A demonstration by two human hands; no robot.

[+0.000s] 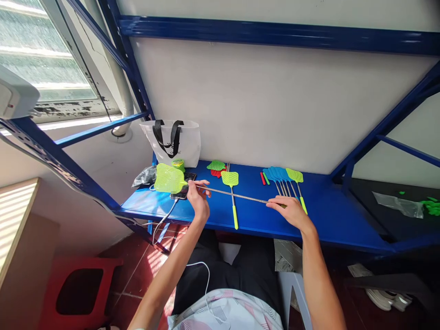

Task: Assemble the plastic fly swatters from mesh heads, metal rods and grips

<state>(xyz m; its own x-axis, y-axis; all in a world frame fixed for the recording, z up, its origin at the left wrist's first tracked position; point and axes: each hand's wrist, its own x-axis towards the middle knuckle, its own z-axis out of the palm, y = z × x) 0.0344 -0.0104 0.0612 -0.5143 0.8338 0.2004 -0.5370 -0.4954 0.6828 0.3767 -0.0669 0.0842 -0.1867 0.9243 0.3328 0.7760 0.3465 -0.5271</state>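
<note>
A yellow-green fly swatter [169,178] with a long metal rod is held sideways above the blue shelf. My left hand [198,197] is closed around the rod just below the swatter's head. Farther along, my right hand [290,211] grips the handle end, which its fingers mostly cover. Beneath the rod, a second yellow-green swatter [234,216] lies on the shelf, its handle toward me. Right of it lies a row of several blue swatters [277,175] with another yellow-green swatter [294,175]. Green and red swatter heads [216,165] lie toward the back.
On the blue shelf [330,215] stand a white bag [187,142] with black handles and a green round container [178,164]. A phone with a white cable [168,213] lies near a dark plastic bag [144,176]. Red and green handle pieces [264,178] lie at mid-right. Blue frame posts flank the shelf.
</note>
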